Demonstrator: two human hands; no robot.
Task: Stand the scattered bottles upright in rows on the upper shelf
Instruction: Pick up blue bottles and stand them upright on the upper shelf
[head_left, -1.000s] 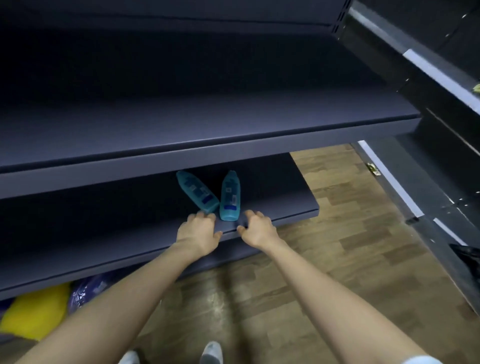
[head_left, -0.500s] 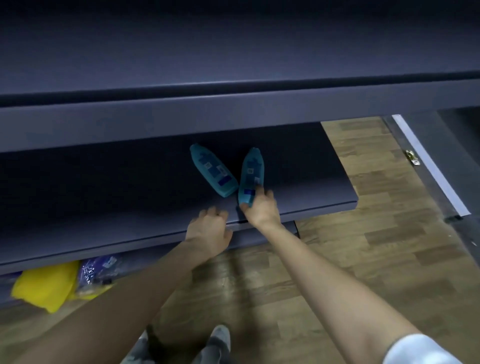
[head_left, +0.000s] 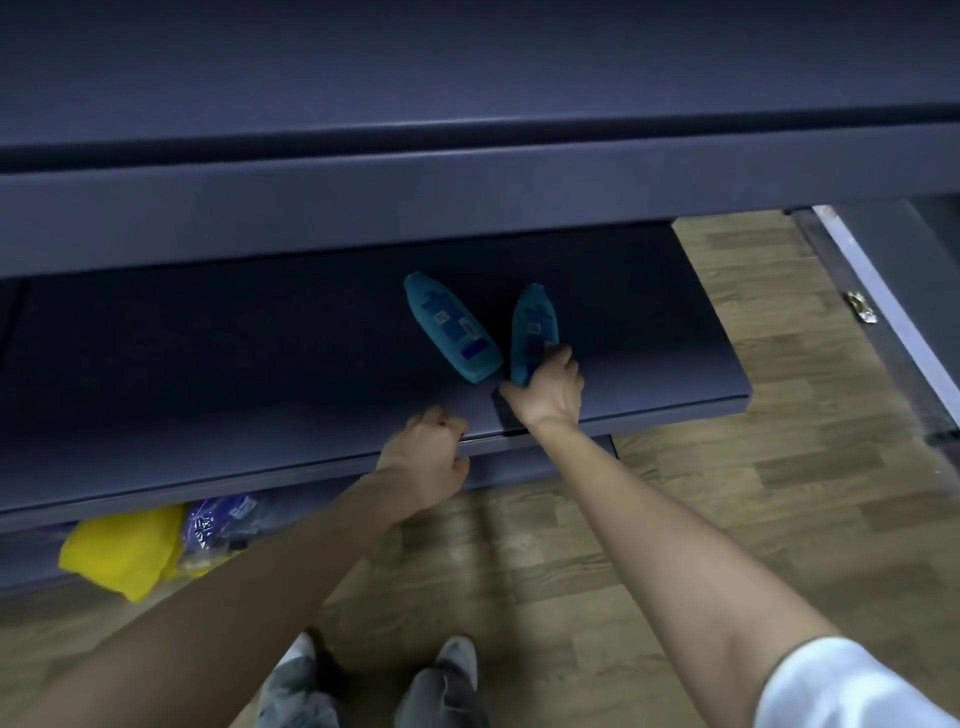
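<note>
Status, head view. I see two teal bottles, both lying flat on the lower shelf (head_left: 208, 374), near its right end and close to the front edge.

1. Right hand (head_left: 548, 392): closed round the near end of the right bottle (head_left: 532, 322), fingers over the top and thumb at the left side. The bottle's far end points toward the back of the shelf.
2. Left hand (head_left: 426, 457): fingers curled over the front edge of the lower shelf, thumb under the lip. It holds the edge and no bottle.
3. Left bottle (head_left: 452, 327): lies just beside the right one, angled so the two near ends almost meet while the far ends spread apart. No hand touches it.
4. Upper shelf (head_left: 467, 67): a dark board directly above, and I see no bottles on it.

Below the lower shelf, at the left, I see a yellow bundle (head_left: 124, 551) touching a blue printed packet (head_left: 218, 525). The floor (head_left: 779, 493) is wood plank. Grey shoes (head_left: 447, 675) show at the bottom edge.
</note>
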